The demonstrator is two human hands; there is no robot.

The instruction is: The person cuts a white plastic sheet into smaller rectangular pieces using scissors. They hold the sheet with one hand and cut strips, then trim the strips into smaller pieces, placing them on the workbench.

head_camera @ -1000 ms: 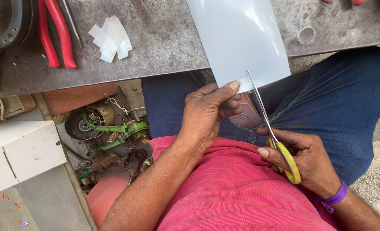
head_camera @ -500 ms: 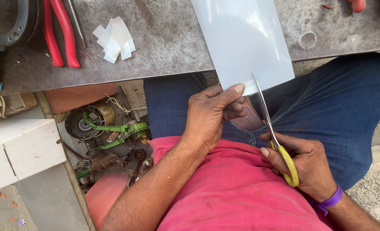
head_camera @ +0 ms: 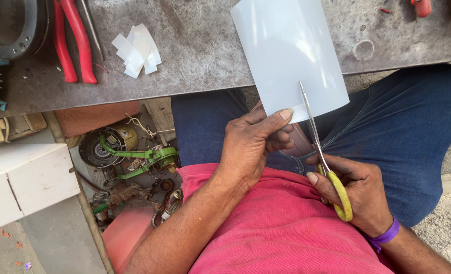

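Observation:
My left hand (head_camera: 253,147) pinches the near edge of a pale bluish-white sheet (head_camera: 286,50) that reaches out over the grey metal bench (head_camera: 200,56). My right hand (head_camera: 355,195) grips yellow-handled scissors (head_camera: 319,147), fingers through the loops. The blades point away from me and reach a short way into the sheet's near edge, just right of my left thumb. Both hands are above my lap, over blue trousers and a pink shirt.
Red-handled pliers (head_camera: 71,43) and a small pile of cut white strips (head_camera: 136,50) lie on the bench at left. A dark round metal part (head_camera: 12,28) sits at the far left corner. Below the bench are green-trimmed machine parts (head_camera: 134,155) and a white box (head_camera: 25,180).
The scissor blades have advanced slightly into the sheet's near edge. Both hands and the sheet keep nearly the same positions.

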